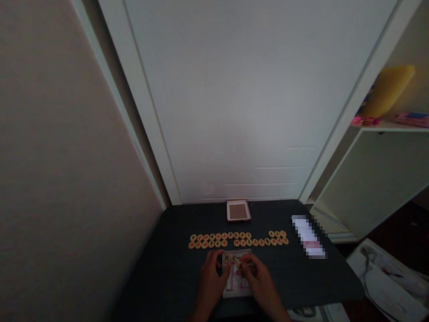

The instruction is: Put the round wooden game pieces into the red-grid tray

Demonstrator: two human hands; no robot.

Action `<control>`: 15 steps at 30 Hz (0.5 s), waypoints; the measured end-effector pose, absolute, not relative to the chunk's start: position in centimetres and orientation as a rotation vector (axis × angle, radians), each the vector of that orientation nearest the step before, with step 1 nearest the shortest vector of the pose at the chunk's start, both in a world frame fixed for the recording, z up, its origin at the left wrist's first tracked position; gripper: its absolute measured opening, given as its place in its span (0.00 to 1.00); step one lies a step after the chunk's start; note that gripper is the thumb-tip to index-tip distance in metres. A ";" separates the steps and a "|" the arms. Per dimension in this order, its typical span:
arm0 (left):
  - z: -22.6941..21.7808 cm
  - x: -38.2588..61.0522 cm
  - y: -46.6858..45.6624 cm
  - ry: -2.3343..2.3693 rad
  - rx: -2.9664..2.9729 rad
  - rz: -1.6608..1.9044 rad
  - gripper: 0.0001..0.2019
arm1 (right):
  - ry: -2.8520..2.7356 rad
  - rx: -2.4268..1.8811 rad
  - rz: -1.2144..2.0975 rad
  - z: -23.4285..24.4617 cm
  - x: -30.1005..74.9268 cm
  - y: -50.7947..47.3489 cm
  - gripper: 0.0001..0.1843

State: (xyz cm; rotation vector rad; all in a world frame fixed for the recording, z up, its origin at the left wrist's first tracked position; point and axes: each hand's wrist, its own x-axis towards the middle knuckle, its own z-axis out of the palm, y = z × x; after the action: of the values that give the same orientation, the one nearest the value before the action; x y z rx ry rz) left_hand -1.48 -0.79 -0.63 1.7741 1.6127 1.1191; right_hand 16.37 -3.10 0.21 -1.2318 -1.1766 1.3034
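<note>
A small shallow box [237, 294] with a pink and white inside lies at the table's near side, between my hands. A few Chinese chess pieces [227, 258] sit in a row along its far inner edge. My left hand [213, 273] is curled around the box's left side, with the thumb over the rim. My right hand [257, 276] is closed in a pinch over the box's right part, on a round Chinese chess piece [239, 264] that the fingers partly cover. Beyond the box, many more round wooden pieces [214, 244] with red or black characters lie in two rows with gaps.
A square box lid [238, 212] lies at the back of the dark table [157, 268], near a white panel [234, 112]. A pixelated white item [308, 237] lies at the right. A shelf [395, 129] with a yellow object stands further right.
</note>
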 end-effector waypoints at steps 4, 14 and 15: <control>-1.1 -1.4 -0.8 1.623 1.805 1.088 0.14 | -1.189 -1.201 1.284 -0.1 16.3 -3.2 0.23; -0.9 -3.5 -2.2 1.517 1.625 1.153 0.15 | -1.332 -1.224 1.246 0.3 15.0 -3.0 0.18; -0.8 -3.6 -2.4 1.511 1.618 1.148 0.15 | -1.332 -1.218 1.248 0.4 14.8 -2.9 0.18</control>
State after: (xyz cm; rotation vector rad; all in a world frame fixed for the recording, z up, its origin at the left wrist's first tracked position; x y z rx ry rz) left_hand -3.59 -2.42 -0.77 1.6180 1.5105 1.1476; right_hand 14.83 -2.95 0.41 -1.2182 -1.3322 1.2481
